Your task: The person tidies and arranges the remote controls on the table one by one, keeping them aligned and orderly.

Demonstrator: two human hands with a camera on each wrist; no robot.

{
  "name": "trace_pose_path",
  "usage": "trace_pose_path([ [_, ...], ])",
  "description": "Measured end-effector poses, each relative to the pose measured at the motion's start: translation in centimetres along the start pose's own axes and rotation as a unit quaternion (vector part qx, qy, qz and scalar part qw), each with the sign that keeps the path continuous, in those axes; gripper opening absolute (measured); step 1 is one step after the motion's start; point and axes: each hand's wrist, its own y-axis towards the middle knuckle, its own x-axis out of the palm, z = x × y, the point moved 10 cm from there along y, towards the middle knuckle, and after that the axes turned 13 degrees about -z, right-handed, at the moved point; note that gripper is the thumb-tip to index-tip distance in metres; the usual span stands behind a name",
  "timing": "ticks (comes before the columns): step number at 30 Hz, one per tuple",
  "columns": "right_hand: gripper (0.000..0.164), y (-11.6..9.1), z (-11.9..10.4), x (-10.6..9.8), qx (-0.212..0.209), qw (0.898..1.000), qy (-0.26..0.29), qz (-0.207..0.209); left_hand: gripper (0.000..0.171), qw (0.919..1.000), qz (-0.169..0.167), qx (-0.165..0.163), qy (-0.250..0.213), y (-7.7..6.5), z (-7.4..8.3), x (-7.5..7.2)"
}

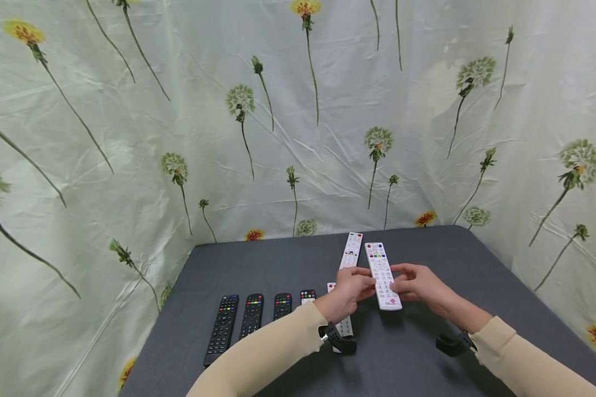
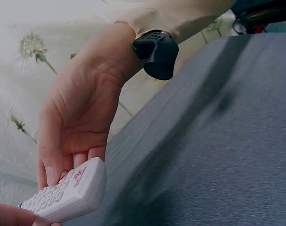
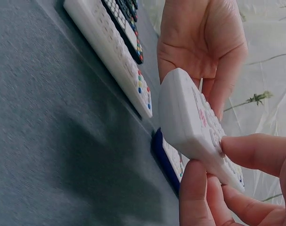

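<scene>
A white remote control [image 1: 383, 278] with a pink logo at its near end is held above the dark table by both hands. The left hand [image 1: 349, 288] grips its left edge, and in the left wrist view the thumb lies on the button side. From the right, the right hand [image 1: 421, 284] pinches the remote; in the right wrist view its thumb [image 3: 256, 153] presses the button face while the other fingers support it from below. Beneath the left wrist lies another white remote [image 1: 345, 327], partly hidden by the hand and wrist.
Beyond the left hand lies a white-faced remote [image 1: 351, 249], whose side looks blue in the right wrist view. Black remotes [image 1: 222, 326] [image 1: 252, 313] [image 1: 282, 304] stand in a row at left, beside a black-and-white one [image 1: 307, 295]. A flowered curtain [image 1: 278, 138] hangs behind the table [image 1: 447, 253].
</scene>
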Motion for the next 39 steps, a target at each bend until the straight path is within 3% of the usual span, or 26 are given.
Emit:
trace_pose_path([
  [9,0.067,-1.0,0.2,1.7,0.001,1.0,-0.002,-0.003,0.026,0.9997,-0.014,-0.009,0.02,-2.7,0.1,-0.3],
  [21,0.076,-1.6,2.1,3.8,0.017,0.999,0.021,-0.03,0.038,0.9982,-0.024,-0.044,0.034,-5.6,-1.1,-0.3],
  [31,0.074,-1.7,3.8,4.9,0.027,0.999,0.014,-0.039,0.029,0.9981,-0.03,-0.04,0.035,-7.3,-1.9,0.2],
  [39,0.073,-1.5,4.5,5.4,0.029,0.999,0.004,-0.039,0.021,0.9973,-0.027,-0.065,0.022,-7.7,-2.5,0.3],
])
